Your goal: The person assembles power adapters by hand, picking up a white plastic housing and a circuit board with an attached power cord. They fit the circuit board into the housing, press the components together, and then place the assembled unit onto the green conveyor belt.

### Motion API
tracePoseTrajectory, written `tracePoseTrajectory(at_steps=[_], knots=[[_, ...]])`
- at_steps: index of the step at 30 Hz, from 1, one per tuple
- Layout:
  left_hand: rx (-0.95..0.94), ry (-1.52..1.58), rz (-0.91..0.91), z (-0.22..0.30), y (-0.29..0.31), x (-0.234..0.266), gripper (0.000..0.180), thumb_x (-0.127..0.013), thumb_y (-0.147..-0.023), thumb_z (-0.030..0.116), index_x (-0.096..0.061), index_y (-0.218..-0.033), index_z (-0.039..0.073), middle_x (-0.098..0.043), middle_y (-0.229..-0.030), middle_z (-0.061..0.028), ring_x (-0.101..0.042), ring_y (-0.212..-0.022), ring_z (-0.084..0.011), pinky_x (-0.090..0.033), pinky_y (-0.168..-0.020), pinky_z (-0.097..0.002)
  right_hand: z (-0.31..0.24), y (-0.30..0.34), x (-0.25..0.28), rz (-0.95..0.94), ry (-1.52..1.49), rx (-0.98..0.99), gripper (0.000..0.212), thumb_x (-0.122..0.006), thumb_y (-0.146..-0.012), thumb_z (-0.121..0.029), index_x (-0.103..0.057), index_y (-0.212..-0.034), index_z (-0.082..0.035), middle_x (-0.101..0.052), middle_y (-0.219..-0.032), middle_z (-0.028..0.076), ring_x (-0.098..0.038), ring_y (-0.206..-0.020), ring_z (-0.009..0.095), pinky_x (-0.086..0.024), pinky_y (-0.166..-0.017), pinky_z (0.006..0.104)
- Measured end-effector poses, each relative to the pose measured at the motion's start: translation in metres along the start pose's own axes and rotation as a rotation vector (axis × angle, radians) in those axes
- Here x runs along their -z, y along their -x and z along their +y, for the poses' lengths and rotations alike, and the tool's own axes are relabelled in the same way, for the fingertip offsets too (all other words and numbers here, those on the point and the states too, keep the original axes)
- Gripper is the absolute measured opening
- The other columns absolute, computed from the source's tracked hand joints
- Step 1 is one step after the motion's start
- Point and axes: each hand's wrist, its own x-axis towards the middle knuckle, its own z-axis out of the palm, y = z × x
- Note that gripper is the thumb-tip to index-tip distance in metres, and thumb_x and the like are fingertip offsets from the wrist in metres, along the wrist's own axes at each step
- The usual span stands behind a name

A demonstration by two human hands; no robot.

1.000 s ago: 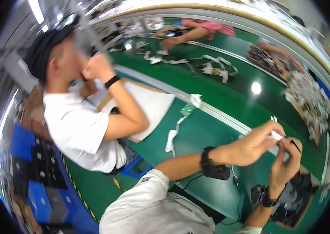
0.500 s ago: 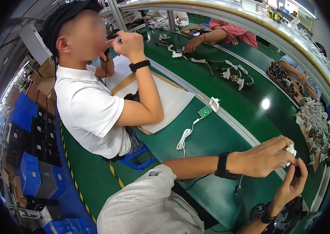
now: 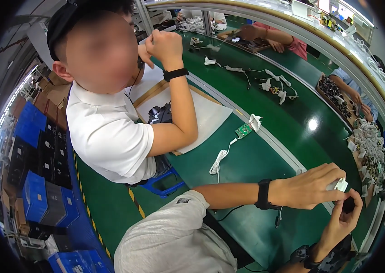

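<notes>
My left hand, with a black band on its wrist, grips a small white power adapter housing at its fingertips. Just below and to the right is my right hand, its thumb and forefinger curled toward each other close to the adapter. A dark patch shows between those fingers; whether it is a small part or shadow, I cannot make out. Under my left wrist, a thin white cable with a dark end rests on the green bench. Farther off lies an opened adapter with a green circuit board and a coiled white cable.
At my left a person in a white shirt sits with raised hands beside a white sheet. A green conveyor belt carries cabled adapters. A heap of them fills the right side. Other workers sit across.
My hands have shifted slightly right and down in the view, with the adapter still held. The person beside me has turned their head. A far worker's hand has drawn back from the belt.
</notes>
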Motion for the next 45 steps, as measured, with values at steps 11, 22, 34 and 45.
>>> tracePoseTrajectory(at_steps=[11, 22, 34, 45], knots=[[0.056, 0.097, 0.009, -0.006, -0.004, 0.000, 0.030, -0.065, -0.071, 0.001, -0.065, -0.099, 0.011, -0.051, -0.111, -0.0151, -0.052, -0.099, -0.0339, -0.047, -0.083, -0.0390, -0.017, -0.010, -0.001, -0.114, -0.169, -0.135, 0.027, -0.059, -0.085, 0.005, -0.052, -0.111, 0.002, -0.053, -0.096, 0.004, -0.050, -0.087, 0.009, -0.041, -0.076, 0.0204], [0.192, 0.371, 0.003, -0.016, 0.004, -0.026, 0.034, -0.064, -0.083, 0.000, -0.057, -0.114, 0.011, -0.051, -0.116, -0.0229, -0.057, -0.099, -0.0289, -0.050, -0.079, -0.0355, -0.007, -0.016, 0.003, -0.062, -0.282, -0.166, 0.024, -0.061, -0.083, 0.006, -0.056, -0.107, 0.002, -0.059, -0.093, 0.004, -0.058, -0.084, 0.009, -0.048, -0.075, 0.0235], [0.050, 0.106, -0.116, -0.017, 0.007, -0.019, 0.033, -0.065, -0.082, -0.002, -0.059, -0.111, 0.012, -0.053, -0.115, -0.0210, -0.058, -0.096, -0.0297, -0.051, -0.080, -0.0393, 0.005, -0.019, 0.011, -0.229, -0.387, -0.218, 0.023, -0.061, -0.086, 0.004, -0.054, -0.108, 0.002, -0.054, -0.101, 0.004, -0.053, -0.087, 0.006, -0.046, -0.070, 0.0182], [0.111, 0.212, -0.133, -0.017, 0.014, -0.024, 0.045, -0.063, -0.083, 0.002, -0.048, -0.125, 0.004, -0.051, -0.115, -0.0192, -0.054, -0.099, -0.0378, -0.047, -0.088, -0.0418, 0.023, -0.018, -0.001, -0.267, -0.376, -0.141, 0.041, -0.063, -0.087, -0.008, -0.050, -0.126, -0.001, -0.049, -0.117, 0.008, -0.052, -0.103, 0.017, -0.046, -0.084, 0.0269]])
